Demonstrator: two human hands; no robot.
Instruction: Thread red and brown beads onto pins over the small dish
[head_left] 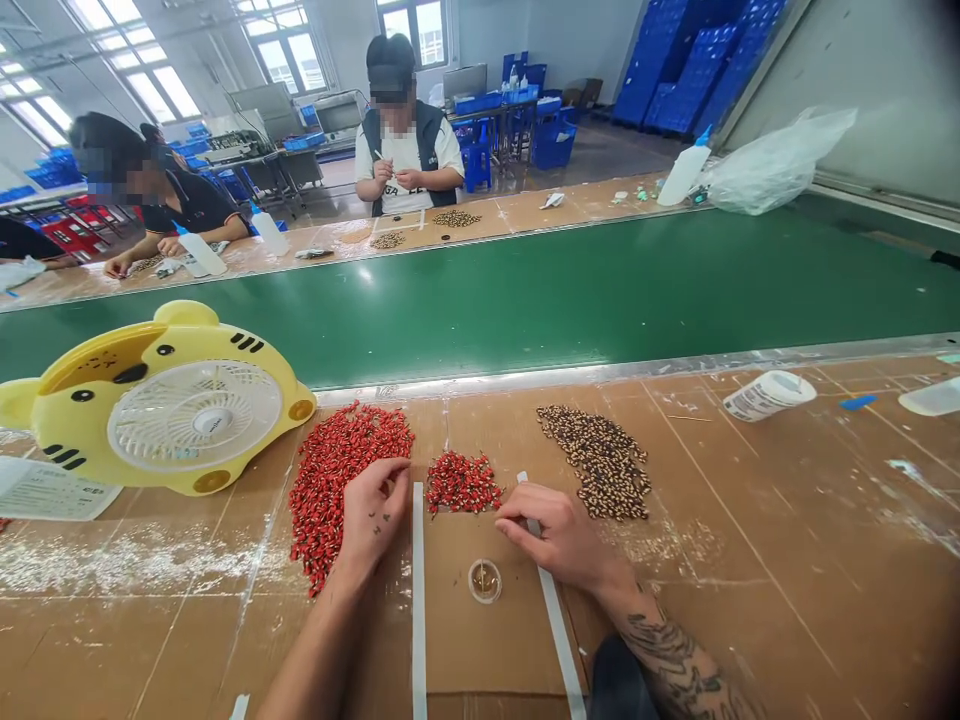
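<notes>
The bare left forearm (307,665) and the tattooed right forearm (667,655) reach in from the bottom. The left hand (373,512) lies loosely curled against a big heap of shiny red beads (349,490), and it seems to hold nothing. The right hand (551,535) is narrow, with its fingers on a long white strip (559,640), but I cannot tell if it grips. A second long white strip (418,600) lies on the left side of a flat brown card (487,640), so the two strips seem to mark a lane. A small round clear dish (484,581) sits on the card, easy to reach. A small heap of red beads (463,483) and a heap of brown and cream beads (596,462) lie just past the card. Farther out, a metal rail (600,372) edges the brown table (750,560) beside a green belt (480,300).
</notes>
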